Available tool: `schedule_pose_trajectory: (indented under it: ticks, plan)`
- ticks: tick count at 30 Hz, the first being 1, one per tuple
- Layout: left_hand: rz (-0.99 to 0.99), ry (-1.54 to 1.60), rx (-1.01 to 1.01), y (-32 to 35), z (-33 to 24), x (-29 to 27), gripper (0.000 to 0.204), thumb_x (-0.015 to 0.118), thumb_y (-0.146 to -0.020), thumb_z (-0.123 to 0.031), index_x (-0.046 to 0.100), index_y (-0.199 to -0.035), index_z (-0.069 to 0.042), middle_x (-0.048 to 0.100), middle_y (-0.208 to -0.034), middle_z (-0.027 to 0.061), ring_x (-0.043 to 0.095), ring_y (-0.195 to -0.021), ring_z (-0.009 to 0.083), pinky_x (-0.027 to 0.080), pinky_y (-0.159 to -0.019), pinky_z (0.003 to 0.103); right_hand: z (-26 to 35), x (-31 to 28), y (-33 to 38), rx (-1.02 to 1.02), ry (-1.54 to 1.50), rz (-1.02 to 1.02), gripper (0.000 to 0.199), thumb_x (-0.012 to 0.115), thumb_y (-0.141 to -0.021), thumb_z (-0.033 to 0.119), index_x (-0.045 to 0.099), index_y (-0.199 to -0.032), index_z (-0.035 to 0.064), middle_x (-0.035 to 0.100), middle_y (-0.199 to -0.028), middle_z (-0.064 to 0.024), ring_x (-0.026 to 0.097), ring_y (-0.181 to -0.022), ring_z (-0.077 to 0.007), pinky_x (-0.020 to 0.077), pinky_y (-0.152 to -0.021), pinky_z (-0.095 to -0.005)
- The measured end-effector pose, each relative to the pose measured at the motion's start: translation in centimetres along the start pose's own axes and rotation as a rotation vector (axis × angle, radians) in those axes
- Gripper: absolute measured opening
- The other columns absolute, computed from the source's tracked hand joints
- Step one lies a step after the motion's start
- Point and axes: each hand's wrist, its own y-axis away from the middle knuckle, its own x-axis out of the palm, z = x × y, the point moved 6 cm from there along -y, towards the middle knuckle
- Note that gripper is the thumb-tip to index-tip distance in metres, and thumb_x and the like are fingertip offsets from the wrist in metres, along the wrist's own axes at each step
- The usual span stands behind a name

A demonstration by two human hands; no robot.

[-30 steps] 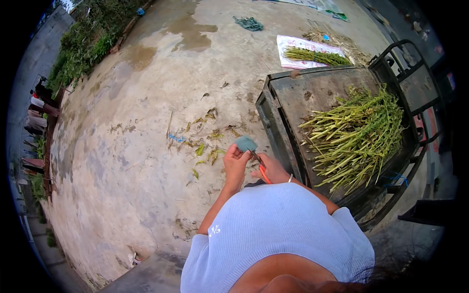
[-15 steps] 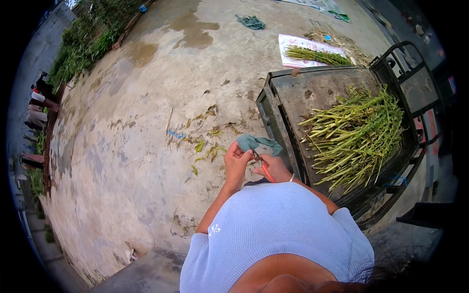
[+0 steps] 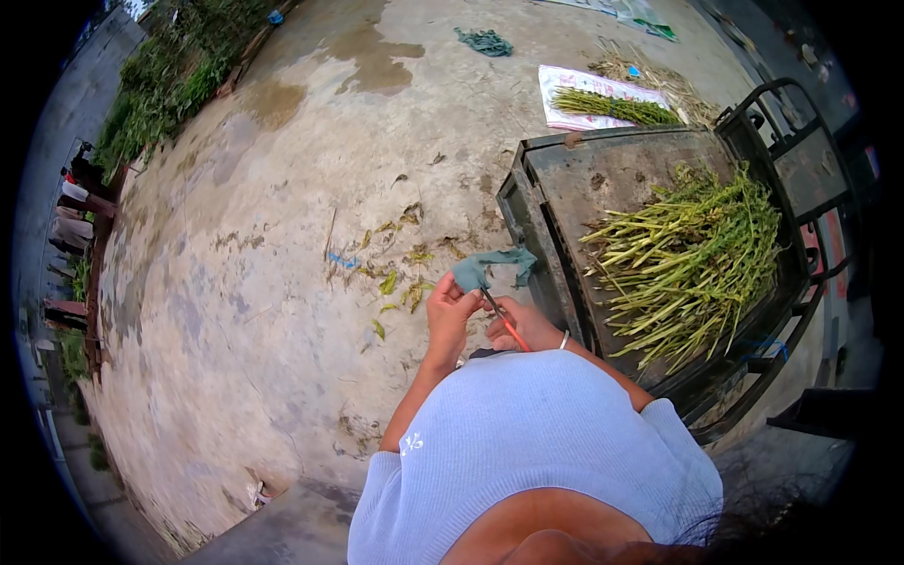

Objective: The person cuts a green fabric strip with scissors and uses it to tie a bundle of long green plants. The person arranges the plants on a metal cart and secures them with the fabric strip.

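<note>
In front of my chest, my left hand (image 3: 449,315) pinches a piece of blue-green cloth (image 3: 469,274). A loose strip of the cloth hangs off to the right, toward the cart. My right hand (image 3: 524,325) is closed on a pair of scissors (image 3: 509,329) with orange-red handles. Their dark blades point up and left and meet the lower edge of the cloth by my left fingertips. Whether the blades are parted is too small to tell.
Close on my right stands a dark metal cart (image 3: 556,273) bearing a heap of green stalks (image 3: 687,254). Beyond it, a tied stalk bundle (image 3: 617,106) lies on a white sack (image 3: 556,83). Fallen leaves (image 3: 388,282) and a crumpled green cloth (image 3: 484,42) lie on the concrete.
The cloth and my left hand have shifted slightly left. The cloth's loose strip has swung up and changed its fold. The scissor blades now look closer together and steeper.
</note>
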Motion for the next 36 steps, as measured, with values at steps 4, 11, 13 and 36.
schedule_pose_trajectory:
  ticks: [4, 11, 13, 36]
  plan:
    - [-0.009, -0.047, 0.007, -0.8, -0.8, -1.3, 0.032, 0.056, -0.077, 0.005, 0.054, -0.108, 0.000, 0.061, -0.089, 0.0049, 0.057, -0.076, 0.0091, 0.050, -0.064, 0.022, -1.1, 0.8, -1.2, -0.056, -0.037, 0.009, 0.074, 0.077, -0.066, 0.040, 0.042, -0.119, 0.0017, 0.060, -0.092, -0.0089, 0.059, -0.081, -0.0158, 0.0463, -0.073, -0.0279]
    - [0.004, -0.103, 0.000, -3.8, -1.2, -3.1, 0.040, 0.057, -0.076, 0.004, 0.051, -0.115, -0.003, 0.061, -0.091, 0.0029, 0.058, -0.078, 0.0082, 0.050, -0.065, 0.021, -1.4, 0.5, -3.5, 0.060, 0.154, 0.007, 0.064, 0.076, -0.070, 0.035, 0.045, -0.117, 0.0040, 0.058, -0.074, -0.0032, 0.055, -0.067, -0.0111, 0.0437, -0.062, -0.0252]
    - [0.031, -0.125, 0.007, -5.5, -0.9, -3.1, 0.039, 0.057, -0.076, 0.004, 0.052, -0.114, -0.002, 0.061, -0.091, 0.0028, 0.058, -0.079, 0.0080, 0.050, -0.066, 0.022, -0.9, 0.0, -4.4, 0.033, 0.115, -0.064, 0.066, 0.072, -0.068, 0.046, 0.049, -0.112, 0.0033, 0.057, -0.066, -0.0064, 0.055, -0.060, -0.0164, 0.0430, -0.057, -0.0282]
    - [-0.217, -0.413, 0.009, -31.6, -1.0, 12.7, 0.037, 0.055, -0.079, 0.004, 0.044, -0.114, -0.001, 0.062, -0.091, 0.0073, 0.057, -0.072, 0.0089, 0.048, -0.064, 0.023, -31.9, -44.0, -12.8, 0.826, 0.873, -0.526, 0.046, 0.063, -0.075, 0.016, 0.045, -0.115, 0.0030, 0.063, -0.093, -0.0181, 0.061, -0.087, -0.0361, 0.0495, -0.074, -0.0440]
